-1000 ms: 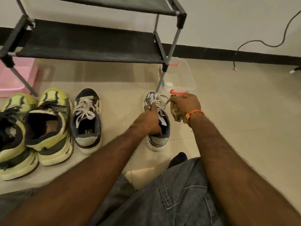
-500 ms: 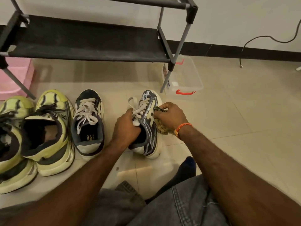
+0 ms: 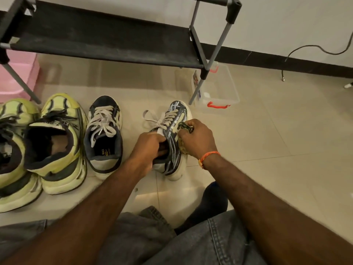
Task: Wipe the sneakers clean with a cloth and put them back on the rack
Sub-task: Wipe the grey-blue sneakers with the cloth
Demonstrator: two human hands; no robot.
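- Centrally, the dark sneaker (image 3: 172, 142) sits tipped on its side on the floor (image 3: 267, 150), just before the rack's (image 3: 99, 37) front right leg.
- My left hand (image 3: 148, 145) grips its collar, fingers tucked inside the opening, steadying it.
- My right hand (image 3: 196, 137) clutches the bunched cloth (image 3: 183, 147) and presses it against the upper's side panel.
- Step in hand, by my judgement: wiping; no shoe is shelved yet.
- Next move: rub along to toe and sole, then lift onto the shelf.
- Leftward wait its mate (image 3: 104, 136) and the yellow pair (image 3: 55, 144).
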